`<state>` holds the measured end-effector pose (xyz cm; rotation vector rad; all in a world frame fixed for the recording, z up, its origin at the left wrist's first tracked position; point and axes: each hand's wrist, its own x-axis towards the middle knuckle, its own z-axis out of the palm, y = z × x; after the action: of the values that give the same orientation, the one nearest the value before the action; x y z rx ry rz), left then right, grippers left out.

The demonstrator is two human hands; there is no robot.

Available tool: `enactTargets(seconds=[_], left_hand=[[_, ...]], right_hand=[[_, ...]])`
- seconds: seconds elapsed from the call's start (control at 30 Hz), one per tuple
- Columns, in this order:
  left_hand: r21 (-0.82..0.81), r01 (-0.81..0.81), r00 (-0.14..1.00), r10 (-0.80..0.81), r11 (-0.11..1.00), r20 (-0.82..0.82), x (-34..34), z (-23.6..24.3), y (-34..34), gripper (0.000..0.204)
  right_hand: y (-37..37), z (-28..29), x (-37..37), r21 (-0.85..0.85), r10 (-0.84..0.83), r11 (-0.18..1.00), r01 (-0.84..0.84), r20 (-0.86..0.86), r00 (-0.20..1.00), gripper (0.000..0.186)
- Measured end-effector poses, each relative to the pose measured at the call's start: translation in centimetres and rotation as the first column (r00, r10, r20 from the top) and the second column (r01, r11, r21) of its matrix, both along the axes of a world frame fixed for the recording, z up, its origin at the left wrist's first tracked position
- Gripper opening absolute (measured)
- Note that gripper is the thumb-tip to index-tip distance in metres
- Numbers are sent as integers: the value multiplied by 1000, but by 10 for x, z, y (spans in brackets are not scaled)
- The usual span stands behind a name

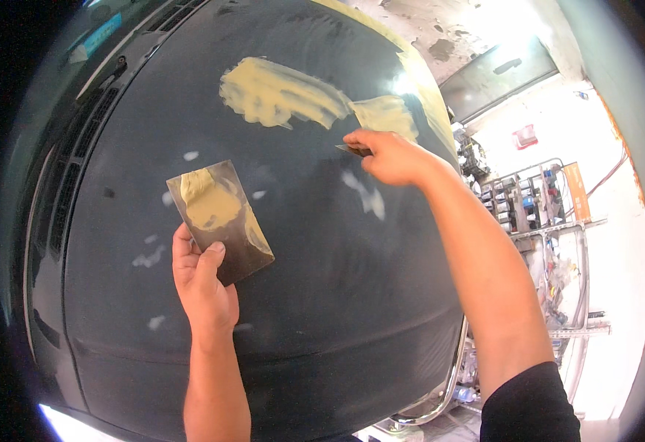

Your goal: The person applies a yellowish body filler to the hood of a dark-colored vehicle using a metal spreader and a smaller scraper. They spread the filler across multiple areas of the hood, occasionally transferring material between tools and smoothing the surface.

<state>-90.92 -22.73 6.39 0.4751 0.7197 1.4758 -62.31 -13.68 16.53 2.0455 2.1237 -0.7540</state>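
My left hand grips a flat rectangular mixing board, thumb on top. A mound of yellowish body filler lies on the board's upper half, with more smeared along one edge. In my right hand is a thin putty spreader, its blade pointing left and mostly covered by my fingers. Beneath both hands stretches a dark grey car hood. A broad streaky filler patch covers its far part. Just beyond the right hand, a smaller filler patch meets it. Pale sanded spots dot the nearer surface.
Yellow masking runs along the hood's far right edge. On the right stands a metal rack with bottles and small containers. A chrome bar curves by the hood's lower right. Black cowl grilles line the left side.
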Motion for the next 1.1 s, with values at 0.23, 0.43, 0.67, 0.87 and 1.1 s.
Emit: enactTargets(seconds=[0.23, 0.43, 0.67, 0.87, 1.1], left_hand=[[-7, -17, 999, 17, 1000, -42, 1, 2, 0, 39], [-23, -13, 996, 11, 1000, -87, -1, -4, 0, 42], [-29, -1, 999, 0, 1000, -46, 0, 4, -1, 38], [-12, 4, 998, -5, 1000, -59, 0, -2, -1, 37], [-33, -25, 997, 23, 999, -72, 0, -1, -3, 37]], right_hand=[[11, -10, -20, -31, 3, 1000, -1, 83, 997, 49], [-12, -2, -33, -118, -1, 993, 11, 80, 997, 47], [-64, -7, -36, -67, -7, 998, 12, 63, 998, 47], [-106, -8, -35, -3, 49, 999, -49, 81, 995, 47], [-100, 4, -24, -51, -16, 999, 20, 73, 997, 46]])
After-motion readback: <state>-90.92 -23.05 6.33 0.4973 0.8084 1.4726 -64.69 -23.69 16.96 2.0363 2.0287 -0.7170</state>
